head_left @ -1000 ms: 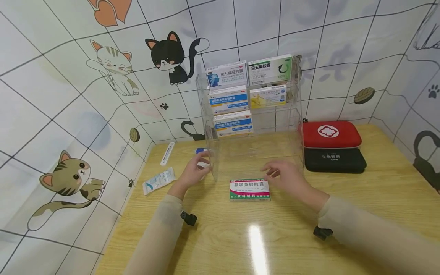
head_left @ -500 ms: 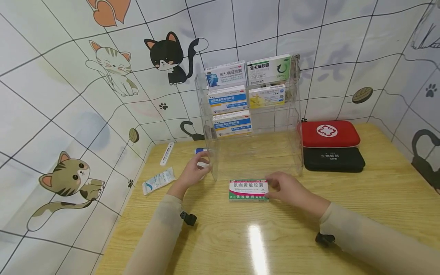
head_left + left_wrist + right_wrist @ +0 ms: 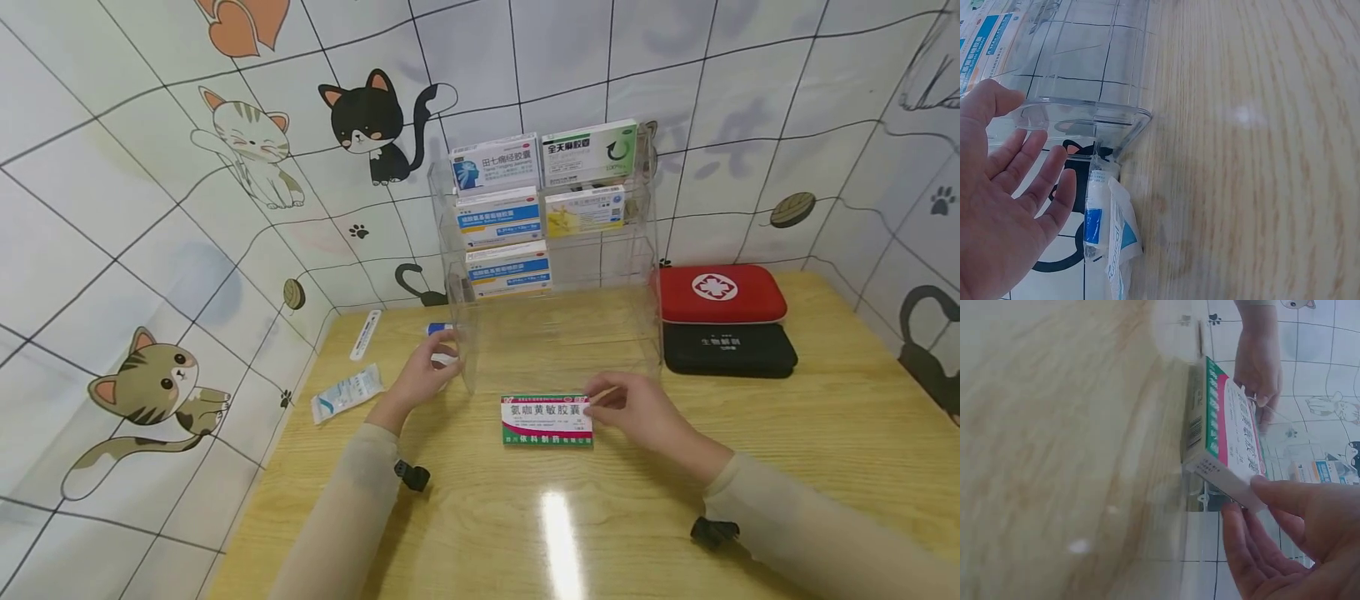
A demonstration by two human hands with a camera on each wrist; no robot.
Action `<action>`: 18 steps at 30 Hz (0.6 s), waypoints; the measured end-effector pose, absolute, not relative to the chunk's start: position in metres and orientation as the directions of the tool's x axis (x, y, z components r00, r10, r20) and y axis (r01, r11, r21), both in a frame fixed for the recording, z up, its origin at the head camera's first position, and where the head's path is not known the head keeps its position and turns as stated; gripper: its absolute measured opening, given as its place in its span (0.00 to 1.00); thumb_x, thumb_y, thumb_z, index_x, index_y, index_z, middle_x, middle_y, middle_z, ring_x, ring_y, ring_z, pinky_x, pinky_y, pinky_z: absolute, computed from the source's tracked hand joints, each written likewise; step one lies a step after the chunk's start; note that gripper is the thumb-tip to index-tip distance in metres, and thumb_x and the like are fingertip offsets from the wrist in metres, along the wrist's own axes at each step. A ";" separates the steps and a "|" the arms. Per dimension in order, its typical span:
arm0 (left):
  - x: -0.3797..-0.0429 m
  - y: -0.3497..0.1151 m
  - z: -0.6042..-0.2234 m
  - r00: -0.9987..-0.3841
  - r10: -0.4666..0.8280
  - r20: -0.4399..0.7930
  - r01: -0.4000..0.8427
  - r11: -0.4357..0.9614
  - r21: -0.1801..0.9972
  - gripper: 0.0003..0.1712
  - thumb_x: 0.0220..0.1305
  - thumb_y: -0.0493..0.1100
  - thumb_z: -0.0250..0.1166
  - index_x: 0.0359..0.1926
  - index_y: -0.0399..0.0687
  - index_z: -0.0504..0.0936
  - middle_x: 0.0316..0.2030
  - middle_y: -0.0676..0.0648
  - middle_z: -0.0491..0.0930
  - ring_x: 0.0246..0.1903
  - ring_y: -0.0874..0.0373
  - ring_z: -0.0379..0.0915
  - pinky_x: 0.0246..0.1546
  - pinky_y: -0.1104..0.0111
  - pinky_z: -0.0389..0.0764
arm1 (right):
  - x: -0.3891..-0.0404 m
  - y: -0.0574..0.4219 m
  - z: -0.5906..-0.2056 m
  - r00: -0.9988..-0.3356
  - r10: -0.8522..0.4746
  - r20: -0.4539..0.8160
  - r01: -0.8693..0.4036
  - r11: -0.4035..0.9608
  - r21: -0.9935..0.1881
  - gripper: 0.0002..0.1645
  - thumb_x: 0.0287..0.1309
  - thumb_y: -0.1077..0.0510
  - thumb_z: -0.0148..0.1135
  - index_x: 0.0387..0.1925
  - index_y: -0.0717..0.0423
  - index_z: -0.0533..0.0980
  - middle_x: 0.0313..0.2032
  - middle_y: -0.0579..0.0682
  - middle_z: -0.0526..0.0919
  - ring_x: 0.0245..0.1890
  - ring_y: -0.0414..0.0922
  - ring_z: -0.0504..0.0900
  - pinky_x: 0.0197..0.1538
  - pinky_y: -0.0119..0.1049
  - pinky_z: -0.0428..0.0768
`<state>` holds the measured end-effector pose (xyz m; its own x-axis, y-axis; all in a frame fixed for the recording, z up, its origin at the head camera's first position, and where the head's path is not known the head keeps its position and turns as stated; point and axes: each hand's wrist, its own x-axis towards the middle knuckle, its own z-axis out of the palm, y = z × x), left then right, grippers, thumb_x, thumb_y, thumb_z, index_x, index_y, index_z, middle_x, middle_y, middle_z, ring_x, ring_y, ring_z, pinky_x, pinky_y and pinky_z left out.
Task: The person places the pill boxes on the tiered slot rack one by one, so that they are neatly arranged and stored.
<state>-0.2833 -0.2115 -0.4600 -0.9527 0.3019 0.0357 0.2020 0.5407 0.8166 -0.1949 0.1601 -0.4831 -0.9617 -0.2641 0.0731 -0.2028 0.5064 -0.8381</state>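
Observation:
My right hand [image 3: 630, 412] pinches the right end of a flat white, green and magenta medicine box [image 3: 547, 422] in front of a clear acrylic rack [image 3: 558, 321]. In the right wrist view, the thumb [image 3: 1285, 495] lies on the box's printed face and the fingers are behind it; the box is tilted, its long lower edge close to the tabletop. My left hand [image 3: 422, 375] is at the rack's left side panel, fingers loosely bent, fingertips at the panel; in the left wrist view the thumb [image 3: 1004, 99] is by the panel's edge. Whether it presses there cannot be told.
Medicine boxes [image 3: 508, 271] stand on the rack's upper tiers. Right of it, a red case [image 3: 720, 293] lies on a black case [image 3: 729, 350]. To the left are a blue-white packet [image 3: 347, 394], a white strip [image 3: 365, 335] and a blue-white wrapped roll [image 3: 1097, 212].
My right hand has come down to the medicine box, taken its right end and shifted it slightly toward me, tilting it. The left hand stays at the rack.

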 end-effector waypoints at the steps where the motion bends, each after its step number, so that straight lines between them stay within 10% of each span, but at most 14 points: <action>1: -0.283 -0.212 -0.460 -0.953 0.301 0.038 0.203 0.541 0.816 0.31 0.71 0.41 0.66 0.71 0.45 0.69 0.60 0.38 0.77 0.59 0.45 0.75 0.59 0.53 0.81 | -0.195 0.161 -0.482 -0.963 -0.254 0.087 -0.210 0.509 -0.835 0.12 0.60 0.58 0.75 0.46 0.49 0.85 0.47 0.50 0.89 0.44 0.46 0.89 0.47 0.39 0.88; 18: -0.283 -0.213 -0.461 -0.948 0.315 0.053 0.222 0.532 0.817 0.31 0.71 0.40 0.65 0.71 0.44 0.68 0.58 0.37 0.78 0.57 0.44 0.77 0.57 0.53 0.82 | -0.215 0.196 -0.409 -0.880 -0.125 0.458 -0.443 0.564 -0.697 0.14 0.57 0.62 0.76 0.44 0.44 0.87 0.45 0.43 0.87 0.39 0.28 0.83 0.44 0.14 0.79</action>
<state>-0.2826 -0.2133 -0.4611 -0.9477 0.3149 0.0528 0.2224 0.5325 0.8167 -0.2150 0.1958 -0.4091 -0.8801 -0.1253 0.4580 -0.4430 0.5637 -0.6971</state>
